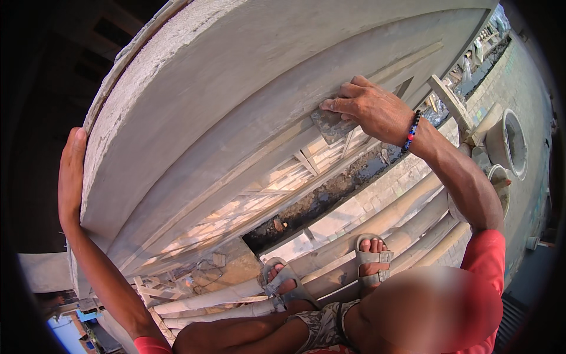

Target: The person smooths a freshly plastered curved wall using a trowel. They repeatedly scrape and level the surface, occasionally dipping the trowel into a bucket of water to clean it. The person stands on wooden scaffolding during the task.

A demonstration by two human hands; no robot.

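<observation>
While the right hand (371,109) grips a trowel (331,125) against the plastered moulding (236,118), and the left hand (72,171) rests open-fingered on its edge, footing on the bamboo poles (383,218) may slip.

1 head cam, fisheye, looking down, close on wall (236,106), feet below

Two sandals (330,271), two buckets (508,147), one trowel (330,124).
</observation>
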